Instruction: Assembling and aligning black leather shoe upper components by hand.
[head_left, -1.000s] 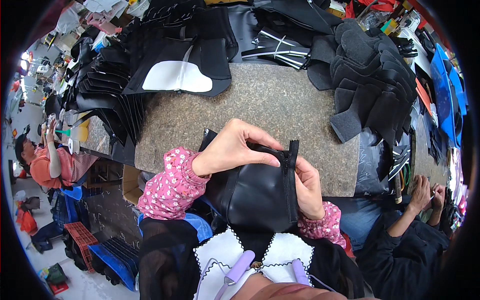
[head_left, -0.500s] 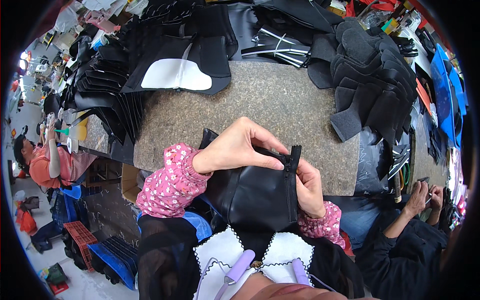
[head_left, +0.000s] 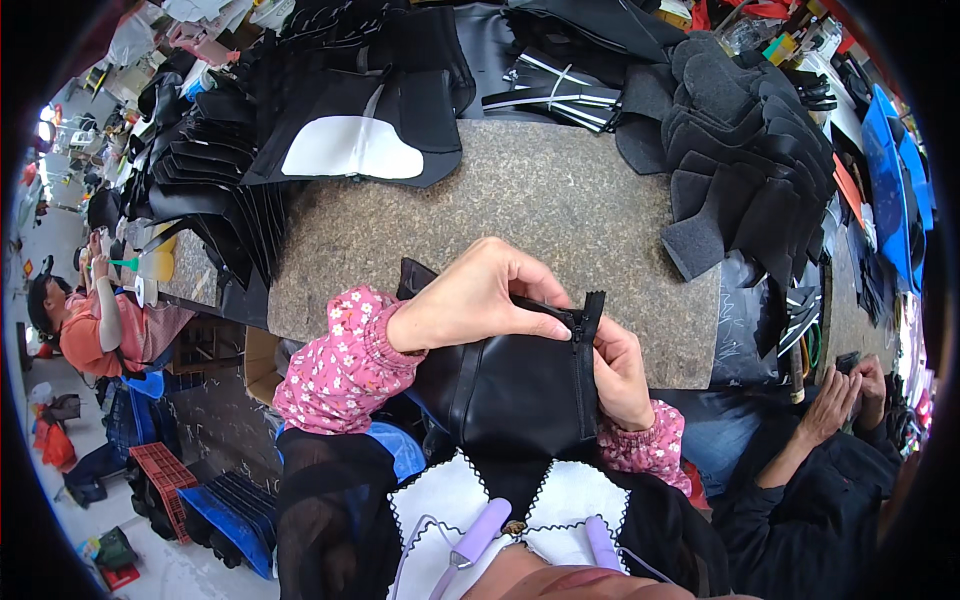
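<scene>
A black leather boot upper stands between my hands at the near edge of the work table, its glossy side toward me. Down its right side runs a black zipper, whose tape end sticks up past the top edge. My left hand reaches over from the left and pinches the top edge with thumb and fingers, close to the top of the zipper. On the zipper side, my right hand grips the upper's edge; its fingertips are partly hidden behind the leather. A raised seam shows on the left part of the upper.
The speckled table top stretches ahead. Black cut pieces are stacked left, one with a white patch. Dark felt boot-shaped pieces pile up right, near tied strips. A co-worker's hands are at far right.
Both my hands keep their grip on the boot upper, with only a very slight shift. The co-worker's hands at the right have moved a little.
</scene>
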